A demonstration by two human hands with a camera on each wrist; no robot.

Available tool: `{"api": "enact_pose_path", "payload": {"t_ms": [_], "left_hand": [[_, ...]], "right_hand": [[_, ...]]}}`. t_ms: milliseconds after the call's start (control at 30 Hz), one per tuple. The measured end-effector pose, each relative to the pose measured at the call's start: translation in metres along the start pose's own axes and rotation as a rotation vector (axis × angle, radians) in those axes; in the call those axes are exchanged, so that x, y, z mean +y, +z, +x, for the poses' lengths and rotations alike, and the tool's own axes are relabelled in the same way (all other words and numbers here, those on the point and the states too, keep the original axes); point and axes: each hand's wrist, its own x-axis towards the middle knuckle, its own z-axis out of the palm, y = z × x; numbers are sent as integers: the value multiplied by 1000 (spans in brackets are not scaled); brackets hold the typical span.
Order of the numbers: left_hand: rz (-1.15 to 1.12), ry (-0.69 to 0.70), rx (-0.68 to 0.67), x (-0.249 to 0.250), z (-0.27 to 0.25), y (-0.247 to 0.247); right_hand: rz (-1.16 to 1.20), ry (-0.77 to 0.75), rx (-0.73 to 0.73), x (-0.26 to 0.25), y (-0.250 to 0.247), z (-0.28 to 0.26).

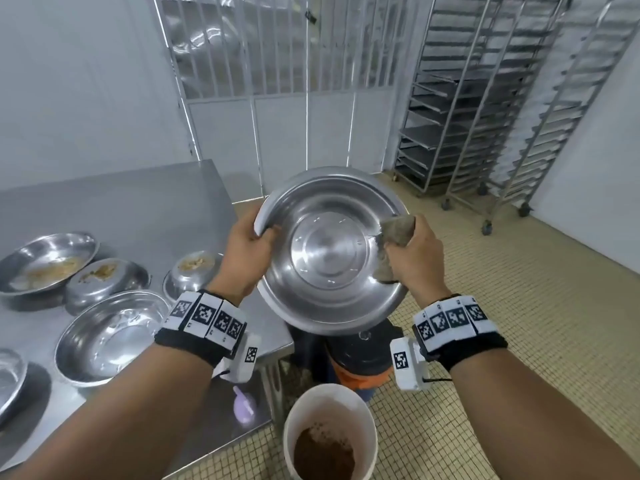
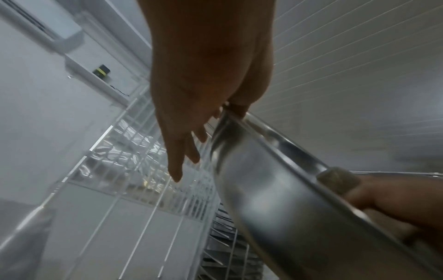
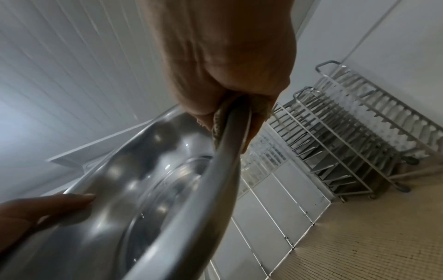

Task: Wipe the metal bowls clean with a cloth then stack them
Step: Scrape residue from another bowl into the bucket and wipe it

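Observation:
I hold a large shiny metal bowl [image 1: 329, 251] tilted toward me in the air, past the table's corner. My left hand [image 1: 258, 239] pinches its left rim, thumb inside and fingers behind the wall. In the left wrist view those fingers [image 2: 177, 161] lie fairly straight along the back of the bowl [image 2: 275, 189]. My right hand [image 1: 410, 258] grips a brownish cloth [image 1: 396, 233] folded over the right rim. The right wrist view shows the cloth [image 3: 218, 123] wrapped round the rim of the bowl [image 3: 148, 189], inside and out. The inside looks clean, with a few water drops.
The steel table [image 1: 138, 202] at left carries soiled bowls [image 1: 48, 261] [image 1: 104, 275] [image 1: 194, 268] and a cleaner bowl [image 1: 110, 334] nearer me. A white bucket [image 1: 329, 434] with brown waste stands on the tiled floor below. Wheeled tray racks [image 1: 485, 98] stand at the back right.

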Motion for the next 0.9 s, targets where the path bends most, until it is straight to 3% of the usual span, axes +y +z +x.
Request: {"api": "enact_pose_path", "payload": {"t_ms": [67,233,300,433,600,900], "left_hand": [[-70,-58,52,1,-12,-8],[-280,-238,382,-15,-55,-20],[-279,-262,455,-22,-68,-33],[-167,-179,397,-17,-82,-81],[-108,-200,404,-17,-96,-156],[-162,-230,663,-45,-136,-317]], "right_hand": [[16,8,-31,0,9,-7],[104,33,-137,-11,38,-24],[101,46,-201,-20,51,-31],[75,36,-296,-40,81,-47],[14,-10,-388,-75,129,-80],[30,-85,-491,-173,254,-174]]}}
